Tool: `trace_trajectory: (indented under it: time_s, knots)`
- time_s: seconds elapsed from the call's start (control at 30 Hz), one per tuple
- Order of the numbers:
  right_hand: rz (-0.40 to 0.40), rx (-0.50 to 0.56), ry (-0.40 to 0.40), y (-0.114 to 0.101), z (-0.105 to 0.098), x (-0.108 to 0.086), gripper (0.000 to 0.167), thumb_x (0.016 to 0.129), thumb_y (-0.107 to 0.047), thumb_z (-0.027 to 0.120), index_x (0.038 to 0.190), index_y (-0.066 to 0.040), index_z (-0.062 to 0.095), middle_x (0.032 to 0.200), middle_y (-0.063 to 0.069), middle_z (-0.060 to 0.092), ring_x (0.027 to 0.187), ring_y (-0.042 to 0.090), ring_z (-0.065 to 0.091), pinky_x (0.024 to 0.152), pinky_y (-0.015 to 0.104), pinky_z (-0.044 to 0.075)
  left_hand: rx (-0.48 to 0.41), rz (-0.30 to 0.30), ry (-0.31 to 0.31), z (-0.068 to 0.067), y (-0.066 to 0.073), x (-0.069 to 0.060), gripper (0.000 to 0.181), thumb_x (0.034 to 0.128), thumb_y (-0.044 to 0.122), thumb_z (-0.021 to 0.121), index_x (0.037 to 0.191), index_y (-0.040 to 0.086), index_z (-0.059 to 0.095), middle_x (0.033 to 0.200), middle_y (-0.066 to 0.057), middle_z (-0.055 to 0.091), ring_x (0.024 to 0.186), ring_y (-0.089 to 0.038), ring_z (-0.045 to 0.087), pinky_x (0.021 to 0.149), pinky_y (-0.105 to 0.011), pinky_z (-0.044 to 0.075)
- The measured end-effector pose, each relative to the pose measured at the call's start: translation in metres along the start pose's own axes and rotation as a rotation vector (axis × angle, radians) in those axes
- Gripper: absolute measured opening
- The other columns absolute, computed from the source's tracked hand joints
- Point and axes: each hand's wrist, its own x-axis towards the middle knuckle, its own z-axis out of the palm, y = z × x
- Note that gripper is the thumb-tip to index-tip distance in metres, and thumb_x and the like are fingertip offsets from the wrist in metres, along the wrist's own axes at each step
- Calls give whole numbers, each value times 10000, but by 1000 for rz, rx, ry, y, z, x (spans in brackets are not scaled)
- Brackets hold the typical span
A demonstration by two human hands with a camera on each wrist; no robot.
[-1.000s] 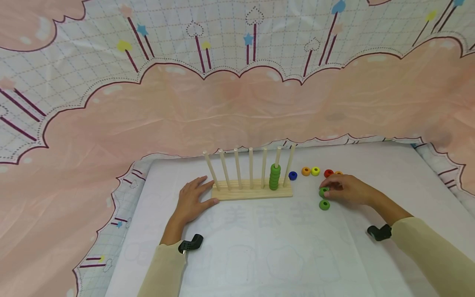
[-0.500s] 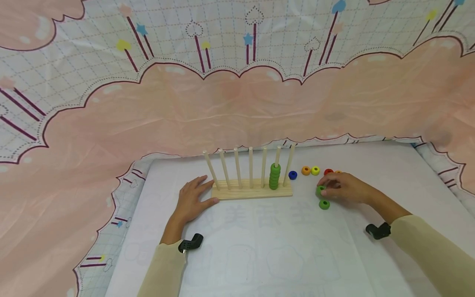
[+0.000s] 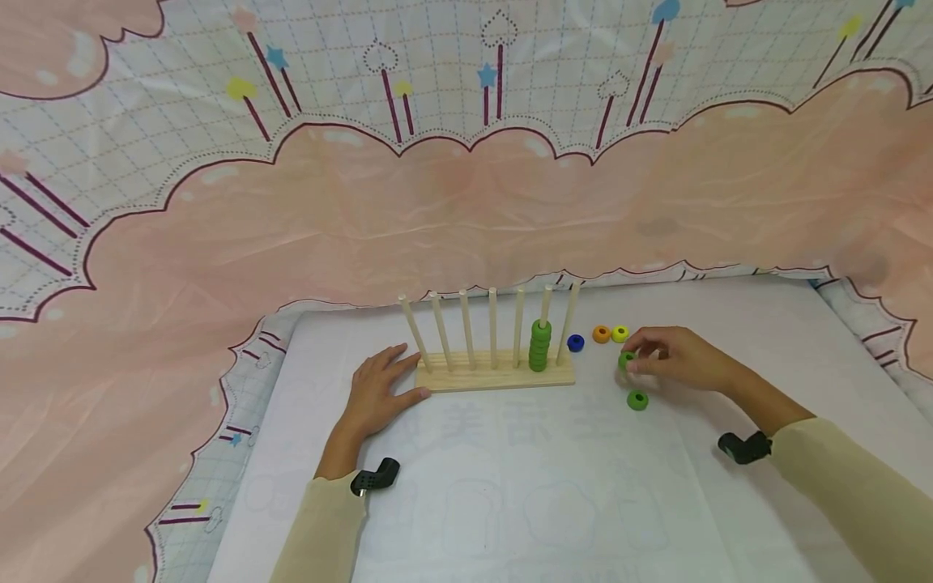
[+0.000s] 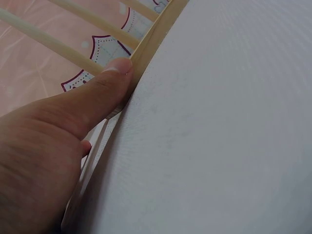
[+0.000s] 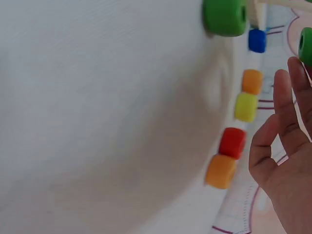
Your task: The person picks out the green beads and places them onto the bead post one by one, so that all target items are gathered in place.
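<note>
A wooden peg stand (image 3: 496, 379) with a row of upright pegs stands on the table in the head view. Green beads (image 3: 538, 346) are stacked on its second peg from the right. My left hand (image 3: 379, 393) holds the stand's left end; its thumb (image 4: 105, 90) presses the front edge in the left wrist view. Between thumb and fingertips, my right hand (image 3: 678, 358) pinches a green bead (image 3: 627, 360), raised off the table right of the stand. In the right wrist view that bead (image 5: 306, 46) is cut by the frame edge. Another green bead (image 3: 637, 400) lies below.
A blue bead (image 3: 576, 343), an orange bead (image 3: 601, 334) and a yellow bead (image 3: 620, 334) lie right of the stand. A red bead (image 5: 232, 143) and another orange bead (image 5: 221, 171) are hidden behind my right hand in the head view. Patterned cloth (image 3: 466, 219) hangs behind.
My right hand has lifted the green bead and moved it slightly away from me and leftward, covering the red and orange beads in the head view. The left hand has not moved.
</note>
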Motion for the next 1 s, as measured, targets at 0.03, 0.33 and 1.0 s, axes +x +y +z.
trace_trajectory:
  time_s: [0.03, 0.33, 1.0]
  knots:
    - [-10, -8, 14, -2, 0, 1, 270, 935, -306, 757, 1158, -164, 705, 1054, -22, 699, 960, 130, 616, 779, 235, 549, 0, 0, 0, 0, 0, 0, 709, 861, 523, 773, 1470, 222, 572, 1613, -107, 412, 1503, -378, 326, 1214, -633, 177]
    - [-45, -56, 123, -25, -7, 4, 235, 898, -289, 803, 1087, -183, 712, 954, -28, 688, 872, 170, 600, 723, 238, 533, -5, -6, -5, 0, 1, 0, 712, 863, 527, 770, 1472, 217, 571, 1618, -107, 406, 1508, -383, 316, 1213, -638, 174]
    - [-77, -51, 288, -81, -35, 5, 180, 890, -247, 817, 1040, -195, 733, 973, -43, 693, 922, 106, 605, 715, 212, 530, 0, -13, -6, 0, 1, 1, 711, 862, 529, 769, 1469, 216, 573, 1617, -109, 407, 1507, -382, 320, 1215, -639, 171]
